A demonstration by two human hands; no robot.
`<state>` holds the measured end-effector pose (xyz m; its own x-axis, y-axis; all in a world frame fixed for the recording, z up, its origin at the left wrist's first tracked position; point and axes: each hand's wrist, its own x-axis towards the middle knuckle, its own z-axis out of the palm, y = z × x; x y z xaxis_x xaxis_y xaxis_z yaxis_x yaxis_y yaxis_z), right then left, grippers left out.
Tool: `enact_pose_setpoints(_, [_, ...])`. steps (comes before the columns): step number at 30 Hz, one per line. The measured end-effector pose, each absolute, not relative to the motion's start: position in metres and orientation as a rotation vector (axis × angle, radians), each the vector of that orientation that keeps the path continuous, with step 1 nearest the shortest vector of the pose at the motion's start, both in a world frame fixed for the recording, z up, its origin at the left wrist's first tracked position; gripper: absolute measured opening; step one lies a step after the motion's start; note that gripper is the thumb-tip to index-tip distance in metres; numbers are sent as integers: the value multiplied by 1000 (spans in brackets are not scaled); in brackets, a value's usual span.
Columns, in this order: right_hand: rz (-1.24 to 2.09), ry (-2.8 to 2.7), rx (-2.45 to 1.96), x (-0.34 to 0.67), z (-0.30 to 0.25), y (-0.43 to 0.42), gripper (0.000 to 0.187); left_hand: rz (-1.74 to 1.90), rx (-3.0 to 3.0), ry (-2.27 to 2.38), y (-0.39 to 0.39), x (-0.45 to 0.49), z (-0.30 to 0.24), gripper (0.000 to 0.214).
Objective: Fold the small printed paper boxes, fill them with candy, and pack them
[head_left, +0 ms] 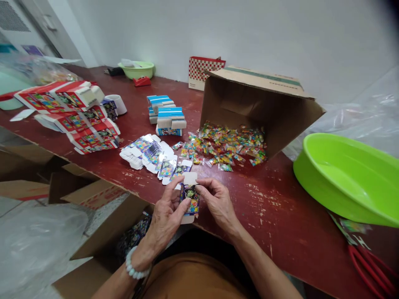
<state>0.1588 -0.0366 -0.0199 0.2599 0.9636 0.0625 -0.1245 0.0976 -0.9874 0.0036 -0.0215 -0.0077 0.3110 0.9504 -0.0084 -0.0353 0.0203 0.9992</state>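
Observation:
Between both hands, at the table's near edge, is a small printed candy box [190,197] with white end flaps sticking out at top and bottom. My left hand [166,207] grips its left side, thumb across the printed front. The fingers of my right hand [216,199] pinch its upper right edge near the top flap. Just beyond lie flat, unfolded box blanks [152,151] in an overlapping spread. Past them, small wrapped candies [221,143] spill out of a large cardboard carton [246,97] lying on its side.
Bundled red boxes [77,116] stack at the left; blue-topped bundles [168,114] stand mid-table. A green basin [349,178] sits at right, red-handled scissors [370,265] below it. Near the back wall are a checked paper bag [204,70] and a pale green bowl [140,70]. Open cartons [102,228] stand below the table.

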Motion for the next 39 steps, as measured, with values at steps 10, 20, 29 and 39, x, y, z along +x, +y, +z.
enact_pose_setpoints(10, [1478, -729, -1061, 176, -23, -28, 36, 799, 1182, 877, -16, -2, -14, 26])
enact_pose_setpoints(20, [817, -1411, -1173, 175, -19, -39, 15, 543, 754, 776, -18, 2, -6, 51])
enact_pose_setpoints(29, [1177, -1303, -1337, 179, -12, -29, 18, 567, 815, 880, -20, 14, -15, 61])
enact_pose_setpoints(39, [1133, -1285, -1261, 178, -4, -36, 22, 587, 992, 843, -16, 10, -17, 59])
